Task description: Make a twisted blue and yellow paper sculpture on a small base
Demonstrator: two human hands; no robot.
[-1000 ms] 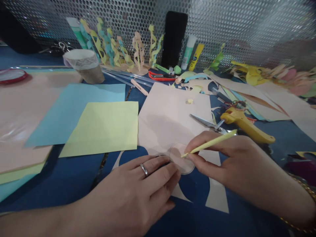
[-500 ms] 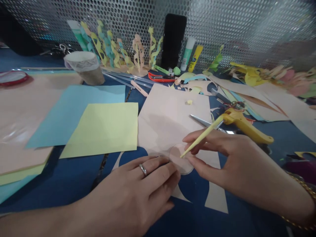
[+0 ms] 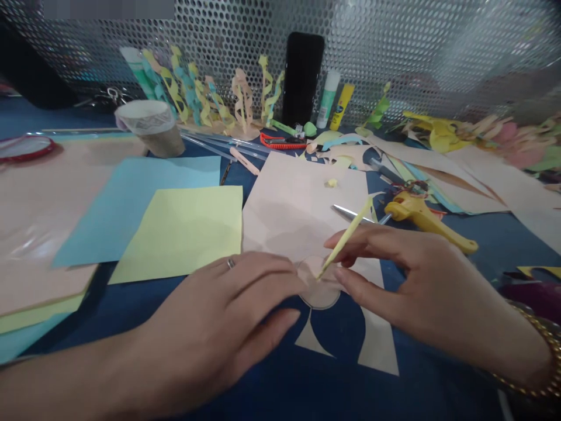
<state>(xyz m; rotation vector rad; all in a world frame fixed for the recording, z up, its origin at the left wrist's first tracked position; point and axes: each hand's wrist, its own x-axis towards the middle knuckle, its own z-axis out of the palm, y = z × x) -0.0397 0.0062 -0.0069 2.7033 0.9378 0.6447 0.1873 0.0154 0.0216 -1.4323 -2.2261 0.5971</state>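
A thin yellow rolled-paper stick (image 3: 348, 235) slants between the thumb and fingers of my right hand (image 3: 407, 286). Its lower tip touches a small pale pink paper circle (image 3: 323, 298), which overlaps the cut-out edge of a pale pink sheet (image 3: 302, 199). My left hand (image 3: 232, 316) lies palm down with fingers stretched and thumb apart, its fingertips at the circle's left edge. Behind my right fingers shows a pointed metal blade (image 3: 344, 210). Close by lies a yellow-handled tool (image 3: 432, 219); whether the two are one pair of scissors I cannot tell.
Yellow paper (image 3: 188, 228) and blue paper (image 3: 105, 210) lie to the left. A paper cup (image 3: 151, 131), curled paper stems (image 3: 241, 99), a phone (image 3: 302, 79) and glue sticks (image 3: 328, 99) stand along a perforated metal panel (image 3: 228, 29). Paper scraps (image 3: 342, 149) are scattered at the back right.
My left hand has shifted left and its thumb has spread away, uncovering more of the cut paper below the circle. The yellow stick stays in my right hand. The view has moved slightly.
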